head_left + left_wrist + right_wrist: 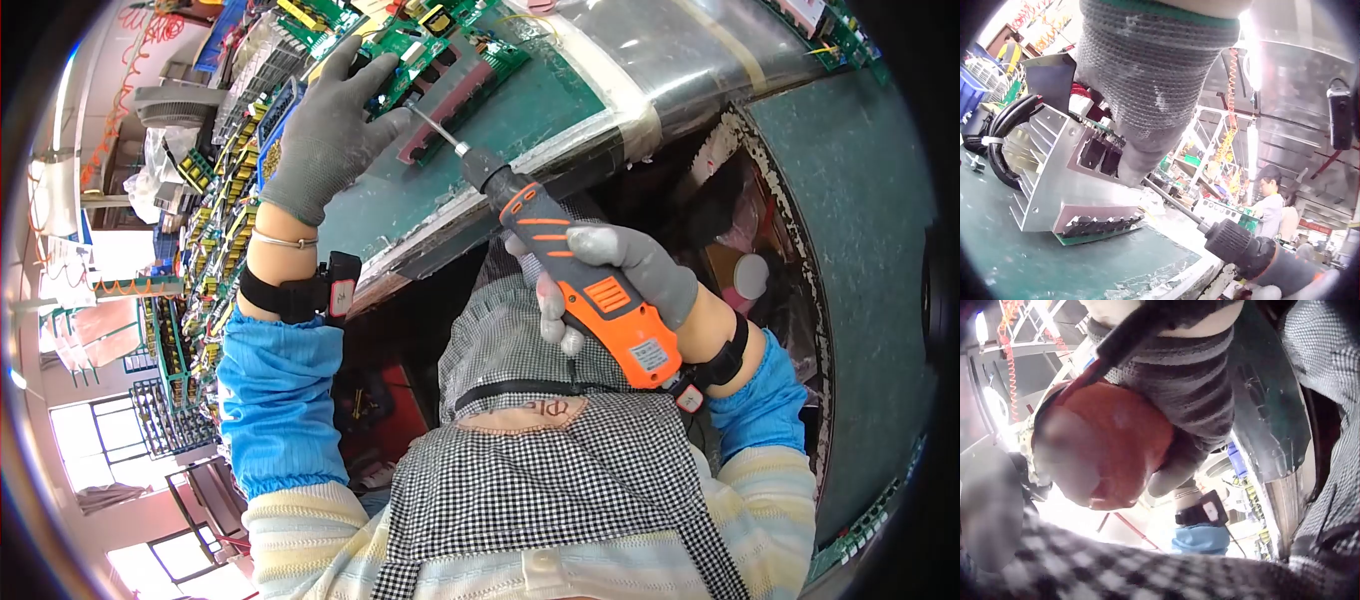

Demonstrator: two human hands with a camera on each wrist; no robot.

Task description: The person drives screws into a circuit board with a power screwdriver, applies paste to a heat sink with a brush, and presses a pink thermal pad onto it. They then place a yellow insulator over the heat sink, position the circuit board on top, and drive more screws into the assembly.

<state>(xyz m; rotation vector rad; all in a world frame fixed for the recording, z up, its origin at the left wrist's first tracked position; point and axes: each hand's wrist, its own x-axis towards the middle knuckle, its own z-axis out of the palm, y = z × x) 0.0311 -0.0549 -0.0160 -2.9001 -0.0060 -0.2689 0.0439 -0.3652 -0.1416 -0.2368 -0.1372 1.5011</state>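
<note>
My right hand (640,265), in a grey glove with pale fingertips, grips an orange and black electric screwdriver (560,250). Its long metal bit (437,128) points up and left toward a green circuit board (405,50). My gloved left hand (330,135) has its fingers spread at the board's near left edge, thumb close to the bit's tip. In the left wrist view, a finger (1138,164) reaches down by a finned metal heat sink (1044,178) standing on the bench. Black components (1100,156) line its face over a pinkish strip; the bit's tip lies close to that finger.
The green-topped bench (540,100) has a worn, taped edge on my side. A metal sheet (680,45) lies to its right, and another green surface (840,180) beyond. Several board assemblies (225,220) are racked at left, near a blue bin (280,125). Other people sit farther off.
</note>
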